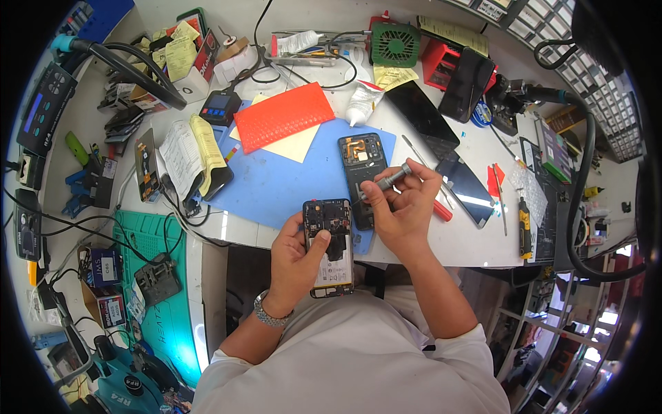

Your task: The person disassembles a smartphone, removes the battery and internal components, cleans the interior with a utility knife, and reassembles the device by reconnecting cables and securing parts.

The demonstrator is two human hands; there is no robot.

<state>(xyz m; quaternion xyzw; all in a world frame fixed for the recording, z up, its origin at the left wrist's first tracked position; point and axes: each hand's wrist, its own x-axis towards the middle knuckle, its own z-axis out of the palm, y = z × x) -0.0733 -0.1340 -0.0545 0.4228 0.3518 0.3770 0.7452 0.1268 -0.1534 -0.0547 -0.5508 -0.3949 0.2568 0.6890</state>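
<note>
My left hand (298,254) grips an opened smartphone (333,272) by its left side, the thumb lying over the dark inner parts. A pale battery shows in the phone's lower half. In my right hand (403,210) is a grey screwdriver (389,181), slanted so that its thin tip points down-left, close to the phone's upper right edge. Whether the tip touches the phone I cannot tell. Behind the two hands a black phone back cover (358,155) lies on the blue mat (276,186), partly hidden by my right hand.
A red bubble envelope (284,117) lies on the mat. To the right are a dark tablet (422,117), a phone (466,190) and a yellow-black tool (525,228). A green mat (148,238) covers the left side bench, and a cabled hose (586,159) curves down the right.
</note>
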